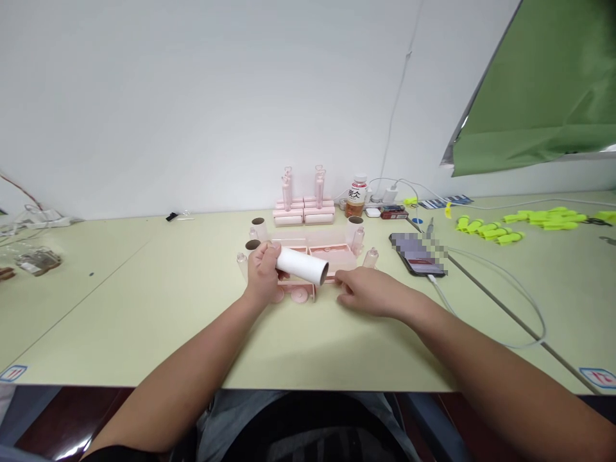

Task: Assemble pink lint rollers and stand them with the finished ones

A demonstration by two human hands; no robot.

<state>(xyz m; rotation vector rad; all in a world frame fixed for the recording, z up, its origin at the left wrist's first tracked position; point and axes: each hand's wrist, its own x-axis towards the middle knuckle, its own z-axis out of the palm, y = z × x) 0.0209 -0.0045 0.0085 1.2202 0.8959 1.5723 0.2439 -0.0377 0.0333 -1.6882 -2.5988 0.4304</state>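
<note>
Tubes (258, 226), white and upright, a pair, entered at ten o'clock of the held one, with twelve toward the wall. Left hand (264, 269), at nine: we record its thumb and fingers wrapped about one end, gripping the tube. Pink disc (299, 295), at six, flat face toward us. White tube (301, 264), one, at the dial's centre, clear of the table, its open brown end tipped toward four. Pink tray (335, 258), between two and three, behind the tube. Right hand (363, 290), at four, fingers curled, tips at the pink parts' front edge; whether they pinch anything, we cannot tell. Phone (409, 253), at three, cabled, well apart. Step in hand, as we judge it: one tube held above the pink parts, not set down. Next move, in our judgement, calls for a secure left grip and right fingertips steadying the pink parts.
</note>
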